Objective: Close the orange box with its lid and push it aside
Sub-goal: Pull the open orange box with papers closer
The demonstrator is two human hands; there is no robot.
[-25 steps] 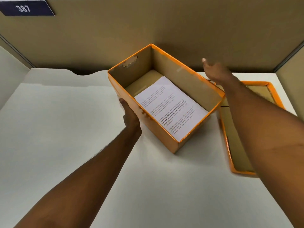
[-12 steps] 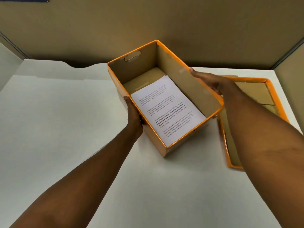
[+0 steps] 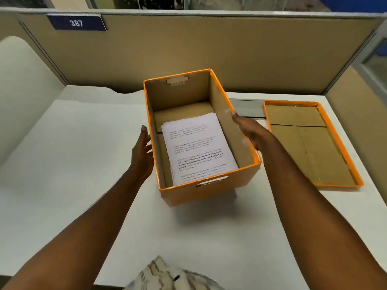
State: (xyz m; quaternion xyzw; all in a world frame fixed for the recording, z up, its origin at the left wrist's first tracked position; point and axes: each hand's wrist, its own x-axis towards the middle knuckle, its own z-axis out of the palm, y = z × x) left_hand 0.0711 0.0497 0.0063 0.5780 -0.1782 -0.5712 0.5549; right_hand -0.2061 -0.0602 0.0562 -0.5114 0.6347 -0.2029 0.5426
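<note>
The open orange box (image 3: pixel 209 192) stands in the middle of the white desk, almost square to me, with a stack of printed paper (image 3: pixel 199 149) lying in it. Its orange lid (image 3: pixel 343 143) lies upside down on the desk to the right, brown inside facing up. My left hand (image 3: pixel 141 153) is beside the box's left wall, fingers spread, just off it. My right hand (image 3: pixel 251 130) lies flat against the right wall's rim, fingers straight. Neither hand holds anything.
The white desk (image 3: pixel 73 164) is enclosed by beige partition walls (image 3: pixel 230 49) at the back and both sides; a blue plate reading 387 (image 3: pixel 76 23) hangs at the upper left. A piece of patterned cloth (image 3: pixel 167 275) shows at the near edge.
The box has been turned from a diagonal to nearly straight in front of me. My left hand has come off its left wall and opened. The camera has tilted up.
</note>
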